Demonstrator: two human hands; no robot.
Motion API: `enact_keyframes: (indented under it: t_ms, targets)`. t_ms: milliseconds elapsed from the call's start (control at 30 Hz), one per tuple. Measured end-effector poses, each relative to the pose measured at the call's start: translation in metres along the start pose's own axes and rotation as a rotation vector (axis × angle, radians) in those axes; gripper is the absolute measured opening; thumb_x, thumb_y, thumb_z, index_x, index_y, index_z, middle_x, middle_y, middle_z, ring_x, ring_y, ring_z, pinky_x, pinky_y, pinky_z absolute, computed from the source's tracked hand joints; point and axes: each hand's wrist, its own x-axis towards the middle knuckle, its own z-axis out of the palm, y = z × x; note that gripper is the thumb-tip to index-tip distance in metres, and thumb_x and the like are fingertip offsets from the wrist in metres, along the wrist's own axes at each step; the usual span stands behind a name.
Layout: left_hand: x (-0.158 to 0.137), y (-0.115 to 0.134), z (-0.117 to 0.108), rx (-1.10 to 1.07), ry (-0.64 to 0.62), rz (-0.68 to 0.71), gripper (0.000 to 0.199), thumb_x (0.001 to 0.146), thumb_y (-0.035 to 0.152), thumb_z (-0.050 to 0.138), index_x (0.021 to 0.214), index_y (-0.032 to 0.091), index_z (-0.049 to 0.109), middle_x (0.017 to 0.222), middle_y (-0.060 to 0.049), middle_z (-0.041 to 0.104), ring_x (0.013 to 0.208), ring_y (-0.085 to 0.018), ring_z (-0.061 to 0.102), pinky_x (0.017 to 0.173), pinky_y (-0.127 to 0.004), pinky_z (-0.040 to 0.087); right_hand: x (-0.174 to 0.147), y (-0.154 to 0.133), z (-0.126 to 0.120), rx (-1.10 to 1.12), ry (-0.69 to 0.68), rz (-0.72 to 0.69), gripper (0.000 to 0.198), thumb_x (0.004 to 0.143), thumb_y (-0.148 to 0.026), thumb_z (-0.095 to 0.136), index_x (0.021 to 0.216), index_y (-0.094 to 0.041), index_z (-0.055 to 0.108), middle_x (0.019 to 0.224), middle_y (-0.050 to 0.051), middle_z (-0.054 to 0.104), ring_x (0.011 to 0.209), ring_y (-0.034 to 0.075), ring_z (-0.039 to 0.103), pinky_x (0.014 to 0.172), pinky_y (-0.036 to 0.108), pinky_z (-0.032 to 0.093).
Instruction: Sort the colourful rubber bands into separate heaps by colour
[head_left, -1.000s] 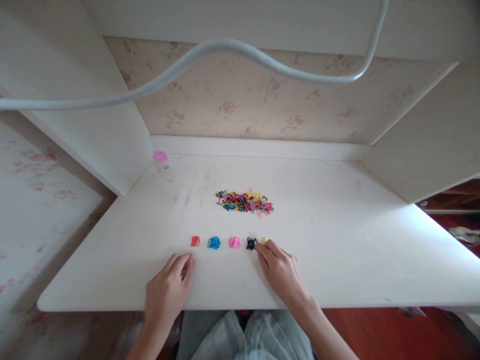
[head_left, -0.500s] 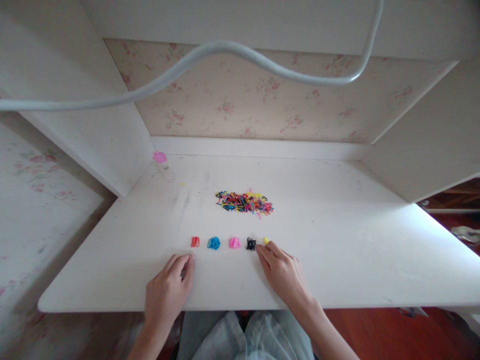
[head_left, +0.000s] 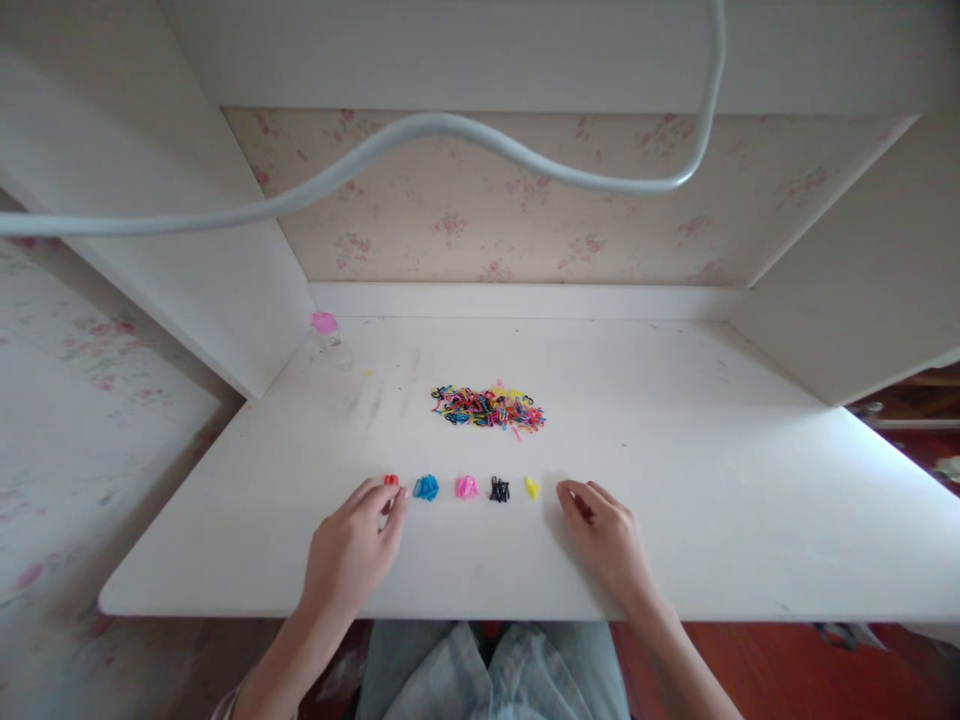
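Observation:
My left hand (head_left: 356, 540) is at the left end of a row of small piles of rubber bands, its thumb and fingers closed together over the near side of the red rubber bands (head_left: 391, 480). Whatever lies between those fingertips is hidden. Rightward in the row are the blue rubber bands (head_left: 427, 488), the pink rubber bands (head_left: 466, 487), the black rubber bands (head_left: 499, 490) and the yellow rubber bands (head_left: 532, 488). Just right of the yellow ones, apart from them, rests my right hand (head_left: 606, 535), fingers curled in and nothing seen in them.
A long heap of mixed-colour rubber bands (head_left: 487, 408) lies behind the row on the white desk (head_left: 697, 500). A clear container with a pink top (head_left: 324, 322) stands in the back left corner. A white cable (head_left: 450, 125) crosses overhead.
My right hand has moved right, away from the black and yellow rubber bands, uncovering the yellow ones. My left hand has moved forward and right onto the red rubber bands. The view has shifted slightly.

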Motion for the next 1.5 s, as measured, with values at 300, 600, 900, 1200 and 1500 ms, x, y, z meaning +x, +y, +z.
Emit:
enact_keyframes:
  t_ms: [300, 600, 900, 1200, 1500]
  targets:
    - [0.089, 0.031, 0.037, 0.135, -0.273, -0.068, 0.030, 0.086, 0.046, 0.045, 0.084, 0.025, 0.066, 0.098, 0.000, 0.067, 0.080, -0.015, 0.063, 0.064, -0.025, 0.041, 0.001, 0.003, -0.002, 0.139, -0.022, 0.060, 0.033, 0.092, -0.042, 0.043, 0.089, -0.022, 0.070, 0.073, 0.002, 0.063, 0.061, 0.014, 0.057, 0.061, 0.024, 0.042]
    - [0.109, 0.040, 0.064, 0.181, -0.245, -0.054, 0.035, 0.088, 0.047, 0.041, 0.098, 0.020, 0.062, 0.108, -0.006, 0.063, 0.083, -0.016, 0.062, 0.071, -0.027, 0.043, 0.003, 0.006, -0.003, 0.215, -0.020, 0.062, 0.035, 0.092, -0.043, 0.042, 0.088, -0.022, 0.070, 0.074, 0.003, 0.063, 0.059, 0.013, 0.055, 0.058, 0.023, 0.041]
    - [0.105, 0.033, 0.066, 0.178, -0.239, -0.031, 0.029, 0.092, 0.033, 0.036, 0.095, 0.024, 0.063, 0.105, -0.003, 0.062, 0.083, -0.015, 0.062, 0.068, -0.025, 0.043, 0.002, 0.010, 0.000, 0.233, -0.031, 0.073, 0.033, 0.091, -0.044, 0.045, 0.088, -0.022, 0.070, 0.071, 0.001, 0.059, 0.058, 0.012, 0.052, 0.057, 0.022, 0.038]
    - [0.097, 0.022, 0.040, 0.082, -0.136, -0.031, 0.031, 0.094, 0.035, 0.035, 0.101, 0.025, 0.063, 0.108, -0.002, 0.062, 0.088, -0.013, 0.061, 0.072, -0.024, 0.043, 0.001, 0.009, 0.000, 0.247, -0.042, 0.090, 0.033, 0.091, -0.044, 0.046, 0.088, -0.022, 0.070, 0.075, 0.001, 0.061, 0.061, 0.012, 0.053, 0.059, 0.023, 0.039]
    - [0.041, 0.065, 0.031, -0.059, -0.006, 0.165, 0.028, 0.094, 0.035, 0.039, 0.099, 0.024, 0.064, 0.092, 0.000, 0.063, 0.074, -0.007, 0.060, 0.063, -0.019, 0.041, 0.000, 0.006, -0.003, 0.236, -0.052, 0.106, 0.032, 0.091, -0.044, 0.046, 0.089, -0.023, 0.070, 0.074, 0.001, 0.061, 0.062, 0.012, 0.054, 0.060, 0.022, 0.040]
